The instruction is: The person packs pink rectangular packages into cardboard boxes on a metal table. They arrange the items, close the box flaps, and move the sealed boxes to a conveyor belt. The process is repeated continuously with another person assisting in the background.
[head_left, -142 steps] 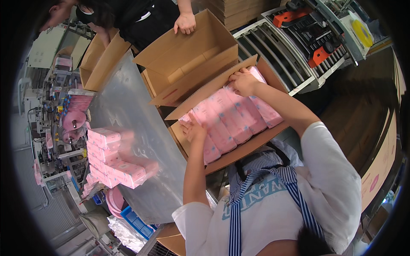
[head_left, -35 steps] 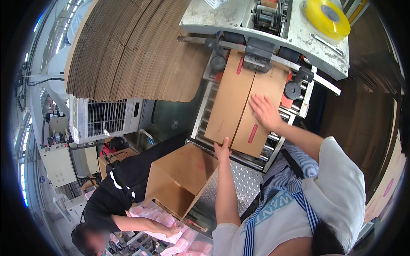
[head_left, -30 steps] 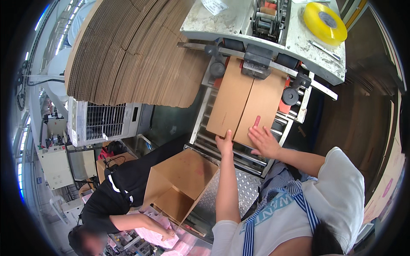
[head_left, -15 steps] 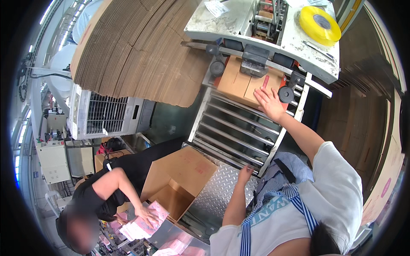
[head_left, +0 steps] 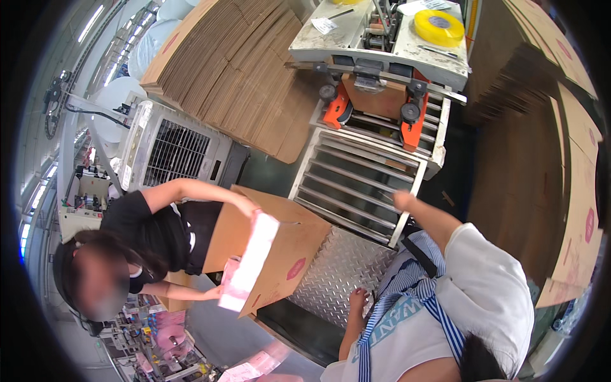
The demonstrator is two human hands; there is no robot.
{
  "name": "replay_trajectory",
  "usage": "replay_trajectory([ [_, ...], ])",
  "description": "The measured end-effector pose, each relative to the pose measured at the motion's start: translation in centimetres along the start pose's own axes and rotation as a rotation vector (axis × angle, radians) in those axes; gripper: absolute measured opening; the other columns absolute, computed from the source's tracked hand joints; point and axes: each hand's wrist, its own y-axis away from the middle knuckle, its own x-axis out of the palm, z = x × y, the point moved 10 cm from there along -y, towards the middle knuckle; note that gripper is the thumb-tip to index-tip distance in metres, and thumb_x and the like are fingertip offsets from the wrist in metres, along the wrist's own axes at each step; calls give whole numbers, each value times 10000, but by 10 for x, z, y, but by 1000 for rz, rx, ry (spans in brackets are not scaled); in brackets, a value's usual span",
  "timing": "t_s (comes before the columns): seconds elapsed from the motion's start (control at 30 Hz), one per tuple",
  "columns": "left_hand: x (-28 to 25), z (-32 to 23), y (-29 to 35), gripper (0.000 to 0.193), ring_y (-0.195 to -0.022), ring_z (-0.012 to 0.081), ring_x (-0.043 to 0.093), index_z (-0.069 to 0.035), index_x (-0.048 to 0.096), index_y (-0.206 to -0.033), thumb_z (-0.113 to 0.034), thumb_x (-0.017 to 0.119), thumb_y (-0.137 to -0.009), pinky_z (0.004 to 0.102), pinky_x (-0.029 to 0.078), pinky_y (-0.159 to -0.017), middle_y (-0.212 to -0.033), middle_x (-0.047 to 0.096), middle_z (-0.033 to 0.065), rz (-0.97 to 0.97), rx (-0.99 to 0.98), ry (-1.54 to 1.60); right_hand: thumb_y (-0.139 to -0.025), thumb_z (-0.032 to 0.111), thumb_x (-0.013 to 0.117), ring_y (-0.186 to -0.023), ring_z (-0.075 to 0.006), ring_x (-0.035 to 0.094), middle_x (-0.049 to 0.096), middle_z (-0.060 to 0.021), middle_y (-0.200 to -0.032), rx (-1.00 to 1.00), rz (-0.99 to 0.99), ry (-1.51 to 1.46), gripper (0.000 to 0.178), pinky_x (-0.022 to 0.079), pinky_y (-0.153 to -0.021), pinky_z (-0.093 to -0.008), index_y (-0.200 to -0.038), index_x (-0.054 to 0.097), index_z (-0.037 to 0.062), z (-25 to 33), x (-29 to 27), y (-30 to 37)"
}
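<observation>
My right hand (head_left: 402, 201) hovers by the right rail of the roller conveyor (head_left: 347, 181), its fingers smeared by motion. My left hand (head_left: 358, 298) hangs low over the diamond-plate metal step (head_left: 340, 274), fingers curled in and holding nothing that I can see. Beyond the rollers a brown carton (head_left: 375, 99) sits between the orange side guides (head_left: 412, 130) of the carton-sealing machine (head_left: 331, 41), partly under its front. Left of the step, a co-worker holds pink-and-white packs (head_left: 251, 264) over an open carton (head_left: 299, 239).
Flat cardboard (head_left: 235, 70) is stacked at the far left, and more cartons (head_left: 573, 216) stand on the right. A yellow tape roll (head_left: 439, 28) and a knife (head_left: 438, 51) lie on the machine top. A white vented unit (head_left: 175, 149) stands beside the left stack.
The carton has moved farther into the machine. My right hand has come off it and back toward me; my left hand has dropped from the conveyor's end. The co-worker has lifted the packs.
</observation>
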Motion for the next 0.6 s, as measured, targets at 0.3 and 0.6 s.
replay_trajectory([
  [0.3,31,56,2,293,-728,155,613,-31,595,-1129,-205,611,-893,288,487,-590,-878,648,84,372,266,-347,-800,302,583,-1028,-336,584,639,-146,-1036,258,167,-204,246,489,-855,-451,-917,636,92,-26,95,243],
  [0.6,-16,56,37,203,-668,168,613,-70,595,-1053,-169,554,-880,300,445,-478,-839,637,54,255,39,-721,-763,123,570,-1030,-300,571,614,-115,-1052,636,-1059,383,178,475,-855,-431,-913,654,74,-179,-360,512],
])
